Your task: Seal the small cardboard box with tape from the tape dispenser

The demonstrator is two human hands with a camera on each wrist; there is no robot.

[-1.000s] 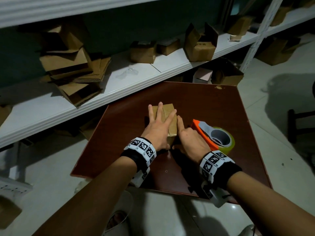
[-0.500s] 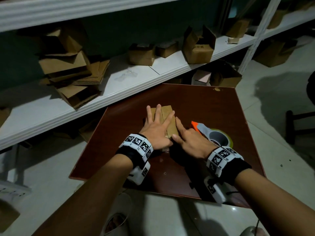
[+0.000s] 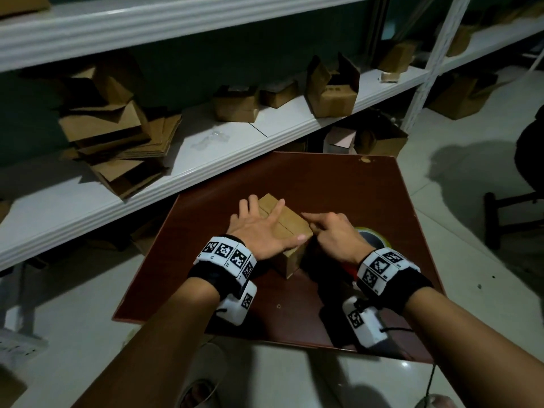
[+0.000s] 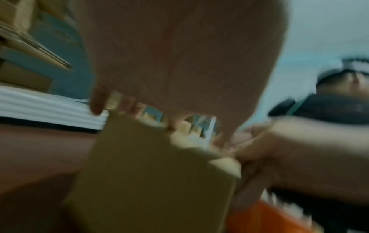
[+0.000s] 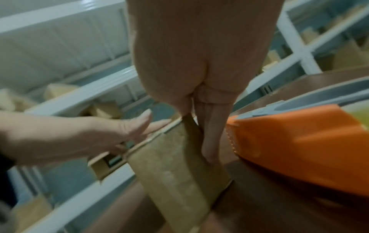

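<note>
Small cardboard box (image 3: 287,231): plain brown corrugated card, rectangular, flaps closed with a centre seam visible on top. It sits near the middle of the worktop (image 3: 323,184), turned at an angle to the edges. No print readable on it.

Left hand (image 3: 259,231): flat, fingers straight and spread, palm pressing on the box top; thumb lies along the near top edge.

Right hand (image 3: 335,237): at the box's right side, fingers curled, fingertips against the upper right edge of the box. In the right wrist view the fingers (image 5: 209,138) run down the box's side face. Whether it pinches anything, cannot tell.

Tape dispenser (image 5: 295,145): orange moulded plastic body with a grey inner part and a yellowish tape roll; it lies on the worktop just right of the box, mostly hidden behind the right hand in the head view.

Worktop: dark reddish-brown, smooth, square panel, a chip at the far right corner.

Room: white metal shelving (image 3: 206,160) behind, carrying flattened card sheets (image 3: 117,142) and several open brown boxes (image 3: 332,95). Pale glossy tiled floor. Dim light. Both wrists wear bands with black-and-white square markers.
</note>
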